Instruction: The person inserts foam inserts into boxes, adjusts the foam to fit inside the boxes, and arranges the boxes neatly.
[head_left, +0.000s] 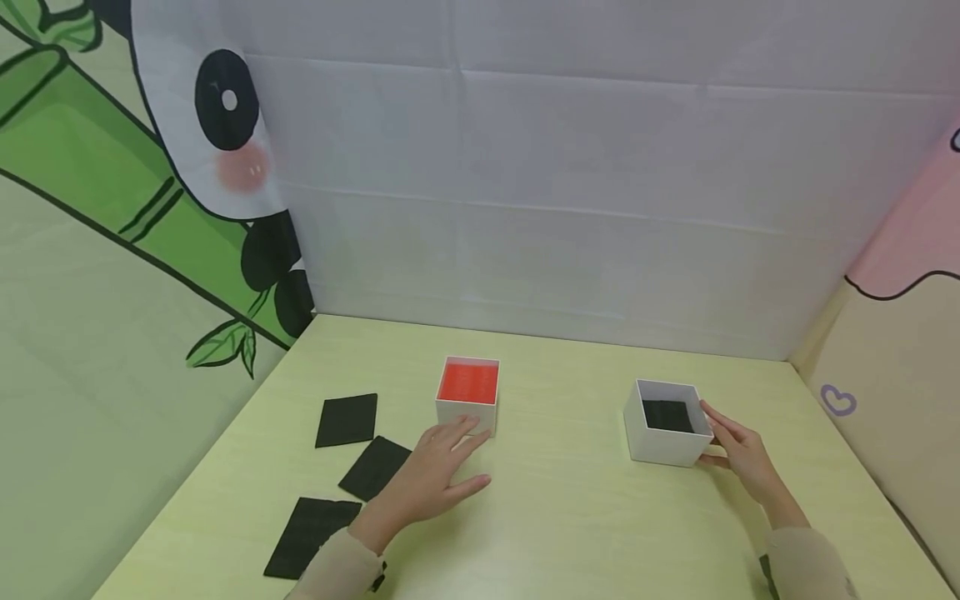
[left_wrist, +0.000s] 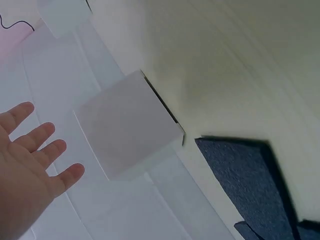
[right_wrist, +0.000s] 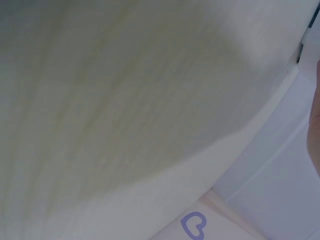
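My left hand (head_left: 431, 475) reaches over the front of a white box (head_left: 465, 412) with a flat red layer (head_left: 468, 383) inside. Its fingers are spread and hold nothing; in the left wrist view, the fingers (left_wrist: 40, 145) appear apart from the box (left_wrist: 127, 130). On the right, my right hand (head_left: 742, 454) touches the right side of a second white box (head_left: 663, 448), fingers extended along its wall and thumb low. A black piece (head_left: 667, 415) lies inside that open-topped box. The right wrist view catches only the edge of the hand (right_wrist: 314, 130).
Several flat black squares lie on the left of the table (head_left: 555, 517): one at the back (head_left: 347, 420), one in the middle (head_left: 375, 467) and one nearer (head_left: 311, 533), partly behind my left sleeve. A white cloth backdrop (head_left: 540, 200) stands behind the table.
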